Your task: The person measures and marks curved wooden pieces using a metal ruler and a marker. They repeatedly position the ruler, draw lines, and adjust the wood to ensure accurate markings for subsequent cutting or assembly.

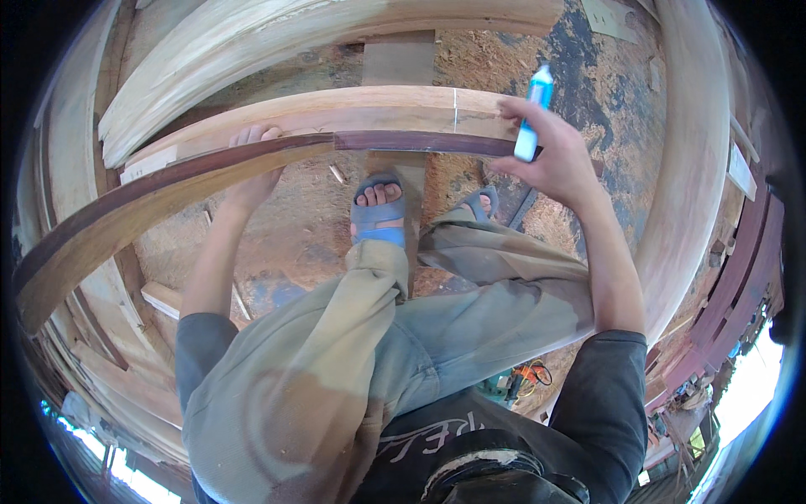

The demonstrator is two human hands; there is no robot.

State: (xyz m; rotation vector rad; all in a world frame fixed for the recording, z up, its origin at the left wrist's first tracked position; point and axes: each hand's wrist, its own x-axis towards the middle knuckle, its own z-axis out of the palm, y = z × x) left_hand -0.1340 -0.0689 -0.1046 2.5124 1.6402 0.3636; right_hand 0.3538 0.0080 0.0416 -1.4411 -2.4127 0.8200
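A long curved wooden piece (185, 168) with a dark edge lies across in front of me, its left end sweeping toward the near left. My left hand (252, 178) is closed around it, fingertips over its far edge and part of the palm hidden behind it. In my right hand (556, 151) is a slim blue and white correction pen (537, 105), tip upward, beside the dark piece's right end. Thumb and fingers also reach around that end. Just beyond, a paler curved plank (386, 99) runs alongside, crossed by a thin white line.
A thick curved timber (277, 38) lies farther off, and another pale one (693, 168) curves down the right side. Sawdust covers the floor (294, 218). My sandalled feet (378, 206) are near the wood. A green power tool (504, 384) with an orange cord sits behind my leg.
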